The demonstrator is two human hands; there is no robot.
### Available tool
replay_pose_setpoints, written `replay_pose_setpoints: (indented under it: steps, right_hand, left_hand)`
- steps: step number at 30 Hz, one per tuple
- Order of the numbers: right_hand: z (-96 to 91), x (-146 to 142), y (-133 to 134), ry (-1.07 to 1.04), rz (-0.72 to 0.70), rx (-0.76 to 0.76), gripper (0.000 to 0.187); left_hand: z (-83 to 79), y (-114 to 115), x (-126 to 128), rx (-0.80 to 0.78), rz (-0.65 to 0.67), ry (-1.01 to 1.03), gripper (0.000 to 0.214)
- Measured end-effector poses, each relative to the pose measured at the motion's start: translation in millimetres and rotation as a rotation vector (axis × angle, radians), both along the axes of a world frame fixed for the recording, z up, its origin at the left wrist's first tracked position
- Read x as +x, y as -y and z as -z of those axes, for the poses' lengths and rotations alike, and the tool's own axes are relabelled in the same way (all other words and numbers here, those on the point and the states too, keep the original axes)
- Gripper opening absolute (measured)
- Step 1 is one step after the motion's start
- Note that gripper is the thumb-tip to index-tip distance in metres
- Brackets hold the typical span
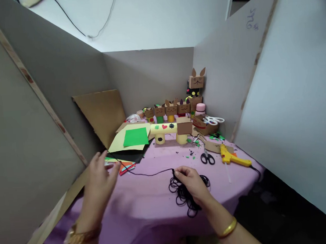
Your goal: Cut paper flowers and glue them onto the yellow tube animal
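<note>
A tangled bundle of black cord (185,194) hangs from my right hand (193,182), pinched between the thumb and fingers just above the purple cloth. From there a strand (148,174) runs leftward in a slack curve to my left hand (101,177). My left thumb and fingers are partly apart, with the strand passing the thumb tip and reaching the fingers; its exact hold is blurred. Beyond the hands stands a yellow paper-tube figure (163,128) with a brown cardboard box head (184,126) and coloured flower and heart shapes on its body.
Black-handled scissors (207,158) and a yellow glue gun (234,157) lie at the right. Green paper (135,137) tops a stack of sheets at the left. Several cardboard animal figures (171,109) stand at the back. A cardboard box (206,128) holds white-handled scissors (214,120). Partitions (149,71) enclose the table.
</note>
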State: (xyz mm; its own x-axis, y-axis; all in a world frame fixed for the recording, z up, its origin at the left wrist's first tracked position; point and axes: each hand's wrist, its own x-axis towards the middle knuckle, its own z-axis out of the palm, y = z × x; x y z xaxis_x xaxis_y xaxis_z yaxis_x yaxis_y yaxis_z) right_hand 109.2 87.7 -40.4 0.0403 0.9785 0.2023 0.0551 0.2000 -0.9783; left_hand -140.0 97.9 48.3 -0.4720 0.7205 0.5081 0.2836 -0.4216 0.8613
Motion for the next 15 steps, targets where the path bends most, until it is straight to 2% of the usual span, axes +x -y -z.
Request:
replay_pose_setpoints:
  steps: [2,3,6,8,9,11,15]
  right_hand:
    - [-7.3,2,3,-0.187,-0.018,-0.040,0.018]
    - [-11.2,2,5,-0.257,-0.027,-0.049,0.019]
    - [-21.1,2,14,-0.301,-0.056,-0.021,0.023]
    - [-24.8,2,21,-0.240,-0.039,0.035,0.022]
    - [-25.7,3,23,-0.186,-0.017,0.070,0.021]
    - [-25.6,3,27,-0.069,0.024,0.131,0.020]
    - [-21.7,5,29,0.013,0.079,0.186,0.017]
  left_hand:
    - [17.5,2,22,-0.100,0.016,-0.234,0.036]
    - [26.8,5,37,-0.155,0.105,-0.289,0.031]
    - [50.7,17,87,-0.329,0.493,-0.232,0.023]
    - [59.6,24,112,-0.383,0.646,-0.115,0.022]
    - [61.7,26,121,-0.395,0.671,-0.082,0.021]
    - [62.3,28,129,-0.373,0.640,-0.002,0.019]
    - [58.9,29,124,-0.385,0.613,0.117,0.014]
